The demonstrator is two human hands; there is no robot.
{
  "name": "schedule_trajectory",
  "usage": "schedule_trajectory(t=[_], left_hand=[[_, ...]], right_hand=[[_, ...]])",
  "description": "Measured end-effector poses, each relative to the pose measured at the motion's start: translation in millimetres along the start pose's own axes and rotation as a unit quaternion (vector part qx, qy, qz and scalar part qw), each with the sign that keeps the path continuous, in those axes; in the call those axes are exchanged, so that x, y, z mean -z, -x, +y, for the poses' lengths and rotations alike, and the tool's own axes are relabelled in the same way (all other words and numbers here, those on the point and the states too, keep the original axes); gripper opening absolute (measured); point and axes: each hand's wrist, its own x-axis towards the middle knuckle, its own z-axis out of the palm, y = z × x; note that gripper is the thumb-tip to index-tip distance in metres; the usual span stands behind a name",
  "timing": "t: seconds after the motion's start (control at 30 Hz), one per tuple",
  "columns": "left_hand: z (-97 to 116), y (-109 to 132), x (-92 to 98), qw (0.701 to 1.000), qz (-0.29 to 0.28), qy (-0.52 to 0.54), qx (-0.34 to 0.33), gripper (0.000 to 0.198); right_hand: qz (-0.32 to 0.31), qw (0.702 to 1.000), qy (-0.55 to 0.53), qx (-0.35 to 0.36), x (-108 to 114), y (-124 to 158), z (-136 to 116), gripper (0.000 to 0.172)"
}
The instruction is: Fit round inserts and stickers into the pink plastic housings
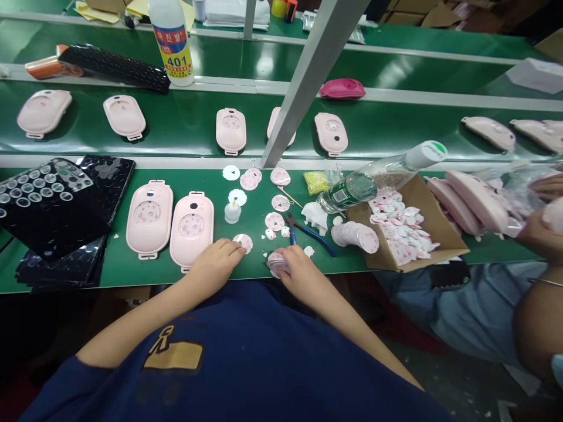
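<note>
Seen from above, a person in a navy top works at a green bench. The left hand (215, 261) lies knuckles up with fingers curled, tips touching a single pink disc (243, 241) just ahead of them; whether it pinches the disc cannot be told. The right hand (301, 271) is closed around a small stack of discs (276, 262) at the bench edge. Two pale pink oval housings (192, 228) lie just left of the left hand, and blue-handled pliers (308, 231) just beyond the right. The discs look thin and slippery, so sliding one flat under light fingertip pressure, with the stack gripped squarely, seems the sound way. Far beyond the left hand, a white glue bottle (172, 41) reads "401"; its smaller characters are too small to read
</note>
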Motion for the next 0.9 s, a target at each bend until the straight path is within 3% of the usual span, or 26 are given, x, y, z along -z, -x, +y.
schedule_trajectory(t=[0.1, 0.2, 0.33, 0.43, 0.57, 0.77, 0.9], left_hand=[[1, 4, -3.0, 0.999, 0.022, 0.038, -0.016, 0.031], [2, 6, -3.3, 0.995, 0.066, 0.071, -0.032, 0.033], [2, 10, 4.3, 0.98, 0.16, 0.096, -0.063, 0.036], [0, 16, 12.2, 0.97, 0.21, 0.087, -0.082, 0.04], [-2, 25, 17.0, 0.968, 0.221, 0.079, -0.092, 0.042], [-5, 29, 15.7, 0.968, 0.22, 0.081, -0.087, 0.038], [-7, 28, 15.5, 0.97, 0.211, 0.084, -0.09, 0.036]], right_hand=[[-0.024, 0.999, 0.022, 0.015, 8, -3, -5, 0.028], [-0.022, 0.997, -0.05, 0.054, 14, -12, -14, 0.028], [-0.011, 0.984, -0.155, 0.091, 11, -31, -31, 0.043], [-0.043, 0.993, -0.075, 0.08, 3, -43, -42, 0.055], [-0.049, 0.997, 0.018, 0.061, -7, -48, -51, 0.058], [-0.056, 0.992, 0.065, 0.088, -9, -48, -52, 0.056], [-0.057, 0.991, 0.082, 0.086, -6, -46, -58, 0.042]])
